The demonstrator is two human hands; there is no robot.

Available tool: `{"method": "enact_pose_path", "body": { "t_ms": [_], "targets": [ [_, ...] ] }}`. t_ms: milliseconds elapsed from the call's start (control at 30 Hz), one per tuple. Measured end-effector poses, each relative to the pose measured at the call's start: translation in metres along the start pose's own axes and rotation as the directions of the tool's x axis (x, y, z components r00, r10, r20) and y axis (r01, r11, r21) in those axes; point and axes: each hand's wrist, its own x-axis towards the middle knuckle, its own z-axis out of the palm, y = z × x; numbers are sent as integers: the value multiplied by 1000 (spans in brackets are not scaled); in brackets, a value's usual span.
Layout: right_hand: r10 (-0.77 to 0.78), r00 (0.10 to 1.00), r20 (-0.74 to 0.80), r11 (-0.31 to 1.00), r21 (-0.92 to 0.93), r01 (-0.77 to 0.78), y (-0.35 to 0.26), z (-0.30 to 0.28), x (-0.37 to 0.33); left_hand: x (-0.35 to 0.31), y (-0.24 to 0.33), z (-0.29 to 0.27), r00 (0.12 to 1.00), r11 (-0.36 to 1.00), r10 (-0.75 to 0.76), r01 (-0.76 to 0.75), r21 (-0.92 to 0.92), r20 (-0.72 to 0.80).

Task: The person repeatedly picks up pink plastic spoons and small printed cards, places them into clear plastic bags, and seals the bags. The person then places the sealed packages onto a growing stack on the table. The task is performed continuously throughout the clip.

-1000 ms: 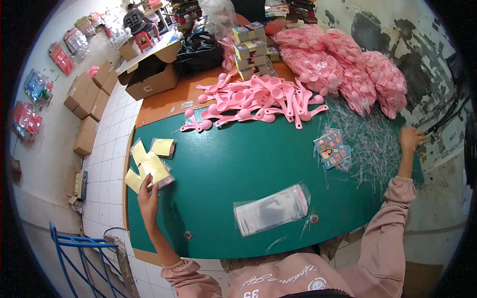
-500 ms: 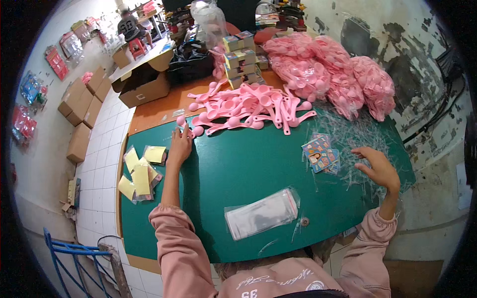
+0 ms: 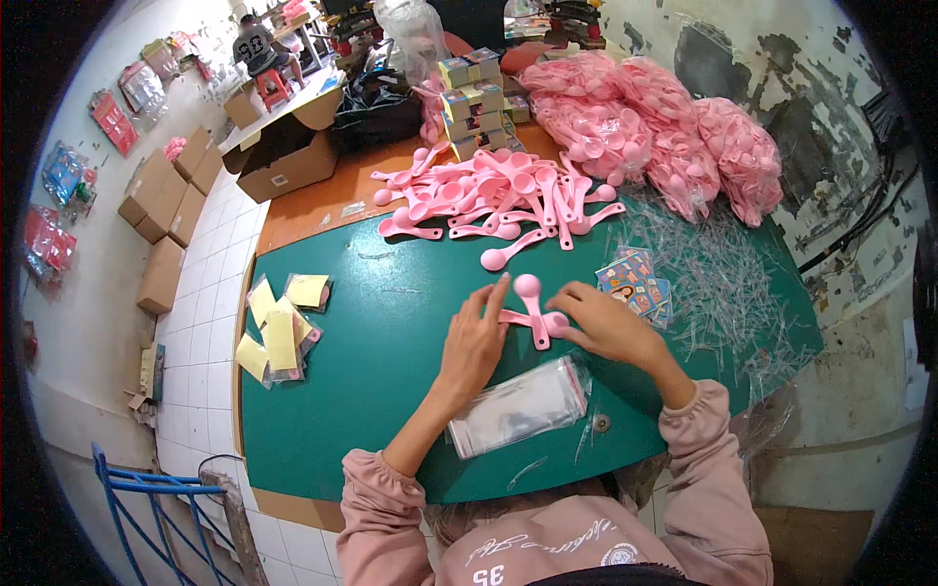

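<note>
Head view: two crossed spoons (image 3: 534, 317) on the table (image 3: 332, 391).
Left hand (image 3: 471, 342) at a handle, right hand (image 3: 614, 330) at a bowl, seemingly steadying them; whether either pinches, I cannot tell. Bags (image 3: 518, 412) lie near, probably for reach.

The head cam is a fisheye, left one of the pair, tipped down and forward over the green tabletop (image 3: 337, 420). It sits pretty close, so the pink sweatshirt (image 3: 547, 537) hugs the bottom edge while the left hand (image 3: 472, 342) and right hand (image 3: 608, 324) land mid-frame. Super wide too: tiled floor (image 3: 202, 361) left, peeling wall (image 3: 816, 132) right, far end of the room tiny up top.
</note>
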Motion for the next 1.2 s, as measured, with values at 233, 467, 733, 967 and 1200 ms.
{"method": "enact_pose_path", "body": {
  "t_ms": [233, 467, 733, 967, 1200],
  "targets": [
    [71, 973, -221, 995, 88, -52, -4, 41, 15, -15, -13, -21, 988, 995, -84, 91, -48, 127],
    [-68, 989, -131, 995, 62, 77, 7, 40, 15, -31, 34, -10, 950, 999, 34, -24, -37, 312],
    [-125, 925, -358, 974, 136, 184, 4, 21, 17, -29, 21, -1, 934, 983, 35, 33, -182, 356],
    [90, 777, -623, 965, 249, 88, -1, -1, 7, -29, 23, -2, 899, 918, -75, 230, -322, 431],
    [273, 742, -612, 931, 363, -43, 6, 4, -1, -33, 28, -3, 950, 988, -5, 53, -146, 313]
  ]
}}
